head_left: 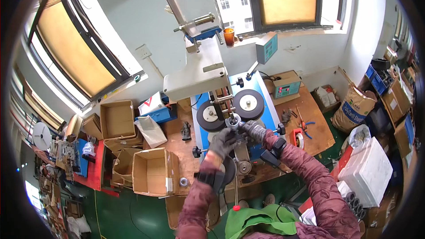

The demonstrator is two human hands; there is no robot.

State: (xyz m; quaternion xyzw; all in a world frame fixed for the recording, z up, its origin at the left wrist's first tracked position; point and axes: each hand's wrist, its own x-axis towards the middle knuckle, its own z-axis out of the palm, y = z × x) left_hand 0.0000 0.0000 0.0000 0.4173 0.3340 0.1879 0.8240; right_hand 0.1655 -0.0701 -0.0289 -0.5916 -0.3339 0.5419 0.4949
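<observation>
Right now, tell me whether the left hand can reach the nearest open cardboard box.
Probably yes: a black knob juts out between the left hand and the open cardboard box, but the box's mouth looks uncovered.

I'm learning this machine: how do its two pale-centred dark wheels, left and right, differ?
The left wheel is partly covered by metal parts; the right wheel shows almost its whole face. The left wheel sits nearer the gloved left hand, the right wheel nearer the gloved right hand. Both are round, dark-rimmed and pale-centred.
</observation>
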